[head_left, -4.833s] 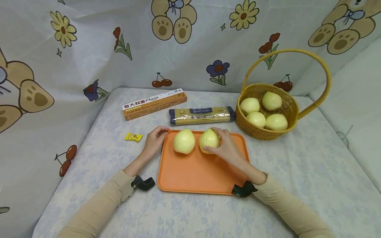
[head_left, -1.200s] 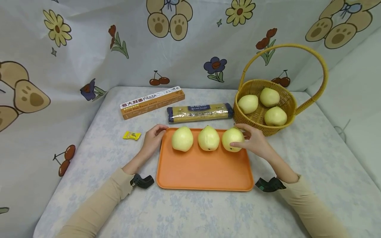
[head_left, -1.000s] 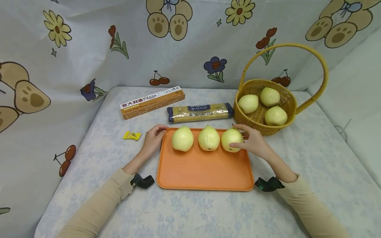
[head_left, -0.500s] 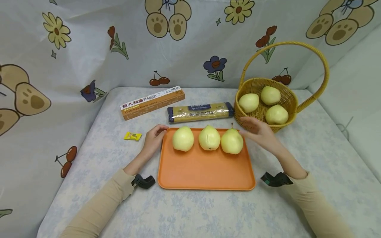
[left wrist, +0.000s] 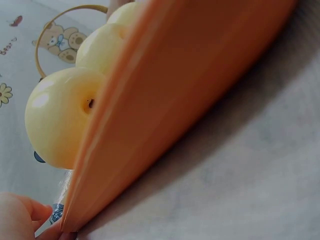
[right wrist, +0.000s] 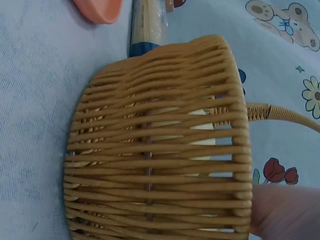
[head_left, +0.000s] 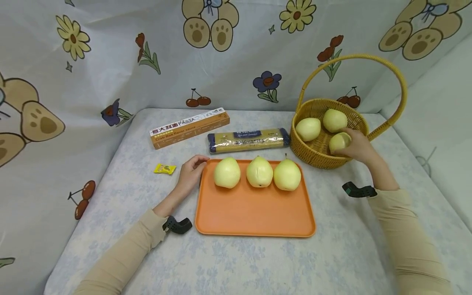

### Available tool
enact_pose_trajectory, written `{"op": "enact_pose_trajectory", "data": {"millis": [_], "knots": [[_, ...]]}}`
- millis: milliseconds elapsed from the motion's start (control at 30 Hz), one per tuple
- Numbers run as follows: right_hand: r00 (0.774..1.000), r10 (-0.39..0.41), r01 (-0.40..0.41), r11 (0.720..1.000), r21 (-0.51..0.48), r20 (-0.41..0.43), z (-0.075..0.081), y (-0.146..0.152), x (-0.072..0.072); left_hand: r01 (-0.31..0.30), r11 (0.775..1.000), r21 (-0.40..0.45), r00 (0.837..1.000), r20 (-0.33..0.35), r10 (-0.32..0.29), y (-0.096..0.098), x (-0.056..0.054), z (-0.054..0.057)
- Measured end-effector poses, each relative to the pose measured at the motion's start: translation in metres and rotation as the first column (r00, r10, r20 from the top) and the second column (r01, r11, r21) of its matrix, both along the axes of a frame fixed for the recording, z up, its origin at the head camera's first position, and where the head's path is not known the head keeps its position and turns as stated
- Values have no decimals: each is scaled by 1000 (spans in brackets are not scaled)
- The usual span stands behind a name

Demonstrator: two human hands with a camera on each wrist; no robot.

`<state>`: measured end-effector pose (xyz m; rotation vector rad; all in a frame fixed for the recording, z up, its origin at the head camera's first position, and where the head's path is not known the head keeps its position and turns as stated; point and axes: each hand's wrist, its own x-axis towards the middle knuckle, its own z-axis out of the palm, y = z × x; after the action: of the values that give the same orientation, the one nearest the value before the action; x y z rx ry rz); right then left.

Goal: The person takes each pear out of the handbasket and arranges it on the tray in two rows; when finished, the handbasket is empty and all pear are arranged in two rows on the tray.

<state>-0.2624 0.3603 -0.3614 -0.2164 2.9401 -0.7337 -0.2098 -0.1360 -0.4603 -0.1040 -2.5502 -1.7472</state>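
Note:
Three pale yellow pears stand in a row along the far side of the orange tray [head_left: 254, 213]: a left pear [head_left: 227, 173], a middle pear [head_left: 259, 172] and a right pear [head_left: 287, 175] with its stem up. My left hand [head_left: 189, 174] holds the tray's far left corner; in the left wrist view its fingers [left wrist: 22, 215] meet at that corner. My right hand [head_left: 358, 146] reaches into the wicker basket [head_left: 313, 157] and grips the front pear [head_left: 338, 142], partly covering it. Two more pears [head_left: 308, 129] lie in the basket. In the right wrist view the basket wall [right wrist: 160, 150] hides most of that hand.
Behind the tray lie a spaghetti packet [head_left: 248, 140] and a pasta box [head_left: 189, 128]. A small yellow wrapped sweet [head_left: 164, 169] is left of my left hand. The basket's tall handle [head_left: 402, 90] arches over it. A patterned cloth [head_left: 236, 73] hangs behind the table.
My right hand set a third pear down at the tray's right end and let go. It then moved right and back into the basket, onto another pear. My left hand stayed at the tray corner.

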Motion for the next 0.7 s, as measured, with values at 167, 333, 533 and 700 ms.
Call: {"op": "enact_pose_trajectory", "data": {"millis": [167,333,533,700], "knots": [[1000,-5,6,999,52,-14,-5,-1,-5,-4,1000,16,1000,-1,4,0,0,0],[995,-50,54,997,51,-88,-9,-6,-6,-3,1000,19,1000,4,3,0,1,1],[960,-149,127,986,-105,-239,-16,-13,0,-1,1000,13,1000,5,1,0,1,1],[933,-223,129,940,-316,-282,6,-42,24,-6,1000,0,1000,4,6,0,-1,0]]}}
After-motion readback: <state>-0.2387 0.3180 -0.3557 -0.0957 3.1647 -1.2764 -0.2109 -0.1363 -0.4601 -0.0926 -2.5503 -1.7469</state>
